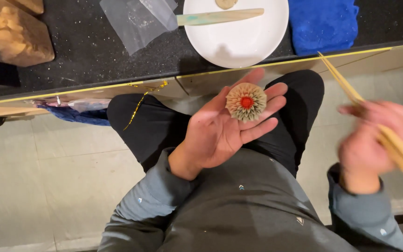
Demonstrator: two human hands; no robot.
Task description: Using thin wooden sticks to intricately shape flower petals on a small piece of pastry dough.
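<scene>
The black speckled worktop (94, 51) is running along in front of the seated person, its edge just beyond the knees. On it a blue cloth (323, 21) is lying beside a white plate (239, 39), and the plate is hanging slightly over the edge with a flat wooden spatula (220, 17) resting across it. A crumpled clear plastic sheet (136, 21) is lying to the plate's other side.

The left hand (225, 128) is lying open, palm up over the lap, and a small round flower-shaped piece (246, 101), pale petals around a red centre, is sitting loose on the fingers, not clasped at all. The right hand (378, 144) is closing around a long thin wooden tool (350, 91), and it is blurred, so it seems to be swinging fast.

To my eye the flower is at risk: nothing is pinning it, so a tilt of the palm could roll it onto the floor, and a hurried stroke of the tool's tip could crush its fine petals. A knock from a knee might also be tipping that overhanging plate.
</scene>
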